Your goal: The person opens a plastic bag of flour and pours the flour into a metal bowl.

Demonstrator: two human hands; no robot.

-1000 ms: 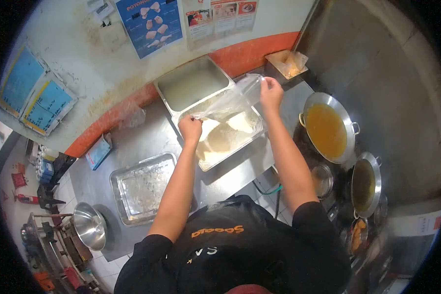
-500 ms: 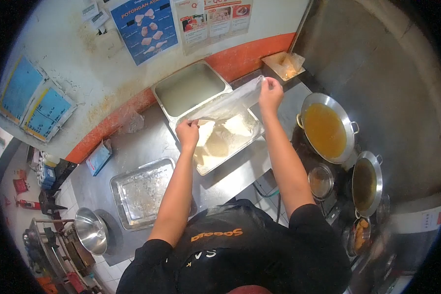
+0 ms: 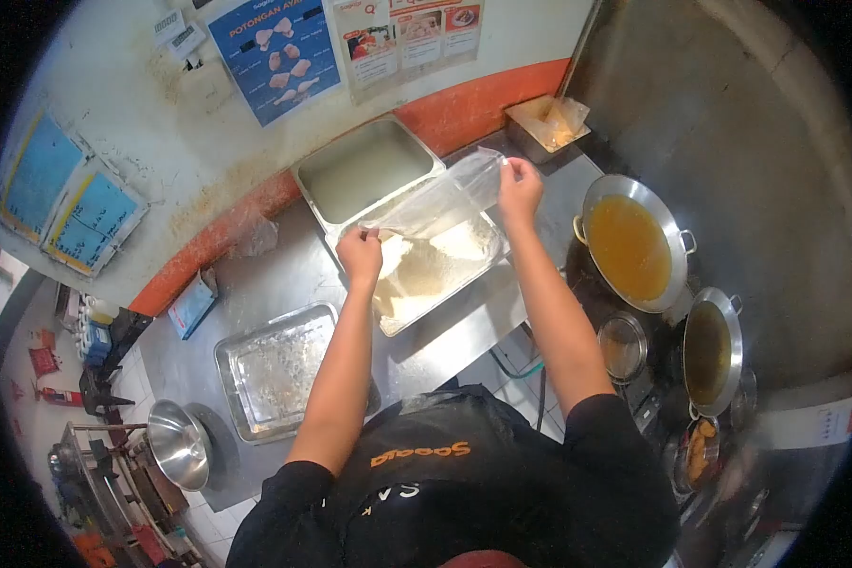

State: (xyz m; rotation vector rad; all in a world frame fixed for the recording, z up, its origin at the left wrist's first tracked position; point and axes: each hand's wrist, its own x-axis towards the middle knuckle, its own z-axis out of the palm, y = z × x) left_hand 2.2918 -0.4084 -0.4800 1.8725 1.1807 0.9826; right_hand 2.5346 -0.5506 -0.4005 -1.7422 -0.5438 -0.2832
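Note:
A clear plastic bag (image 3: 440, 201) is stretched between my two hands above a rectangular metal tray (image 3: 435, 305) of pale flour (image 3: 464, 243). My left hand (image 3: 360, 254) pinches one corner of the bag over the tray's left side. At the tray's upper right, my right hand (image 3: 520, 189) is closed on the other corner, held higher. A tan, powdery mound (image 3: 423, 272) lies in the middle of the flour. Behind this tray, touching or nearly touching it, is a deep metal container (image 3: 369, 172) with cloudy liquid.
A shallow metal tray (image 3: 276, 371) lies at left, with a steel bowl (image 3: 178, 445) beyond it. To the right are a wok of orange-brown oil (image 3: 630, 248), a darker wok (image 3: 708, 355) and a strainer (image 3: 622, 346). A small metal container (image 3: 549, 128) stands at the back.
The bag has shifted and its film hangs differently between my hands. Both hands have moved only slightly and keep their hold. The camera view has tilted a little.

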